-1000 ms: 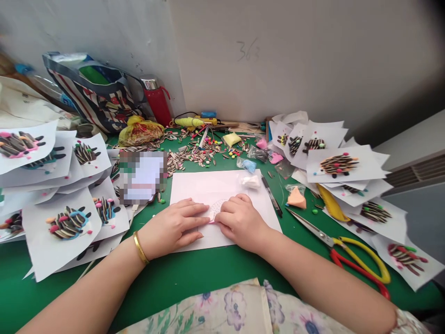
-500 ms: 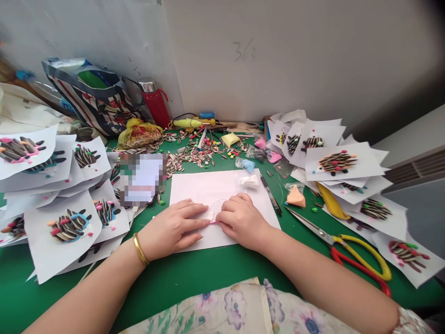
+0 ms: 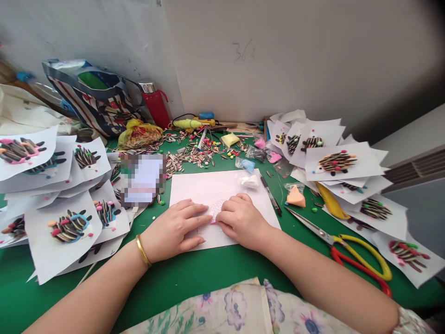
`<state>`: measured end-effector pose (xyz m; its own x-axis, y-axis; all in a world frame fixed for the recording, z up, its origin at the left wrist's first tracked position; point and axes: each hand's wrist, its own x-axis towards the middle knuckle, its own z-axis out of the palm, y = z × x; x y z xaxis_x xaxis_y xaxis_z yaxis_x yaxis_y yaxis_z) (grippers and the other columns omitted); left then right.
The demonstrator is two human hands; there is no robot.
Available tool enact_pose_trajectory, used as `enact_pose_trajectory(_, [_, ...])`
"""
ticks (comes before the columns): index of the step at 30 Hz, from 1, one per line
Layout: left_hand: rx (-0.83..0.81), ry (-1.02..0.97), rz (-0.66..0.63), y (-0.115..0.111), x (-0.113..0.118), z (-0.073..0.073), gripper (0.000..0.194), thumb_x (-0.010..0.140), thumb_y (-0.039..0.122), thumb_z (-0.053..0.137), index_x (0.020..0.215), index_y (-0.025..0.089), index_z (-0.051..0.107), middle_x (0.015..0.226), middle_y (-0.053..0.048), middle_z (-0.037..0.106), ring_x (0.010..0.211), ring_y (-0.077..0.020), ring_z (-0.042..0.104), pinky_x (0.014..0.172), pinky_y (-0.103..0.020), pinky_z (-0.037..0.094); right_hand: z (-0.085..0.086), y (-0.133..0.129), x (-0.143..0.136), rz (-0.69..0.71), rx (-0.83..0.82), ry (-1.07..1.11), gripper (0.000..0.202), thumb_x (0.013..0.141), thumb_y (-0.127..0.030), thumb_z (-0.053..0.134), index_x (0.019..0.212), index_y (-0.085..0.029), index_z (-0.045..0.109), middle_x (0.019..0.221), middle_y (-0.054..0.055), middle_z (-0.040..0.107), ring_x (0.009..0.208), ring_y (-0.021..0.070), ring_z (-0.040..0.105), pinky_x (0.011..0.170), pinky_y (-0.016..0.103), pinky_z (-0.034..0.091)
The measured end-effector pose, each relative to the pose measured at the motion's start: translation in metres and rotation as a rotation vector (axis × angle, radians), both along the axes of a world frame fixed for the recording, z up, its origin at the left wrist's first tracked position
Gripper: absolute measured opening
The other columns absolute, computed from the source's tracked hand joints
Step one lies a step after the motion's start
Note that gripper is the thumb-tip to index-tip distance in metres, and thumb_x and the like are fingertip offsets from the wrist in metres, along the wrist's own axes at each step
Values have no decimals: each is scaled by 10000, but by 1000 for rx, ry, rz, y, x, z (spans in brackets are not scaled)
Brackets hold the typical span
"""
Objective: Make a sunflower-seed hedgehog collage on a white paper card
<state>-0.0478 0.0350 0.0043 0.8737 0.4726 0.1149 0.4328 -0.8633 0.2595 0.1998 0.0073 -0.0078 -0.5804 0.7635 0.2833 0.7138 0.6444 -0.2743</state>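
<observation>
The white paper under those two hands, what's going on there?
A person has both hands on the paper. The left hand lies flat, fingertips close to a pink strip at the lower edge of a drawing. The right hand is curled over the drawing's other side; whether its grip pinches the strip is hidden. A white packet rests on the paper too. Seeds lie scattered behind, scissors lie to the right, and seed pictures are piled on both sides.

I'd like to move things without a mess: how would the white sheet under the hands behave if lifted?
Probably light and floppy, since the white sheet looks thin and flat. The small bag of white material near its far right corner might slide, as it seems merely to rest there.
</observation>
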Motion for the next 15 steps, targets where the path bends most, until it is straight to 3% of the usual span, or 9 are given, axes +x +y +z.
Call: enact_pose_trajectory(15, [9, 6, 22, -1, 3, -1, 457, 904, 458, 576, 1334, 303, 566, 1349, -92, 543, 1170, -300, 502, 1041, -510, 409, 1, 1, 3, 3, -12, -6, 147, 905, -221, 569, 831, -218, 695, 795, 16, 626, 816, 166, 478, 809, 357, 246])
